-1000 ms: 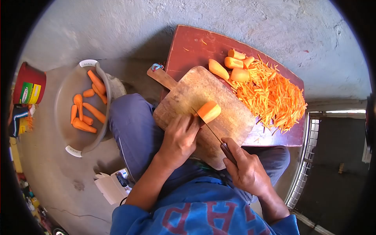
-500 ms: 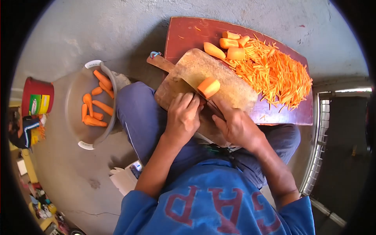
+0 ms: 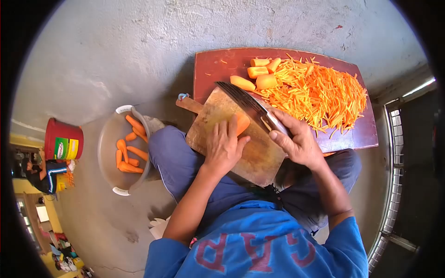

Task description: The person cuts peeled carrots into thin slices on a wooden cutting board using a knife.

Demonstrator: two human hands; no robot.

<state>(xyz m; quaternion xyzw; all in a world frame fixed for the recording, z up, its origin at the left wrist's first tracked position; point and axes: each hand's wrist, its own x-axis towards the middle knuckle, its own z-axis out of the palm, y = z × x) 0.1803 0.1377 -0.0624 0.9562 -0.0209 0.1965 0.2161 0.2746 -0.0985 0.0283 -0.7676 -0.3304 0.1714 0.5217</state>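
The desk [image 3: 207, 82] spreads beyond both grips, well out past the right grip [image 3: 299, 139], which is closed around the handle of the knife. The grey basin [image 3: 110, 155] sits well to the left of the left grip [image 3: 225, 148], with whole carrots [image 3: 137, 153] in it. Under the left grip lies the wooden board [image 3: 259, 161]; the heap of shreds [image 3: 320, 97] lies just beyond the right grip. The knife [image 3: 243, 98], its blade blurred, reaches forward and left from the right grip. Carrot chunks [image 3: 266, 82] sit beyond both grips. The carrot piece [image 3: 242, 123] is on the board beside the left grip's fingers, thumb apart; I cannot tell whether they pinch it. This looks like steadying between cuts; a further stroke would call for fingertips clear of the edge.
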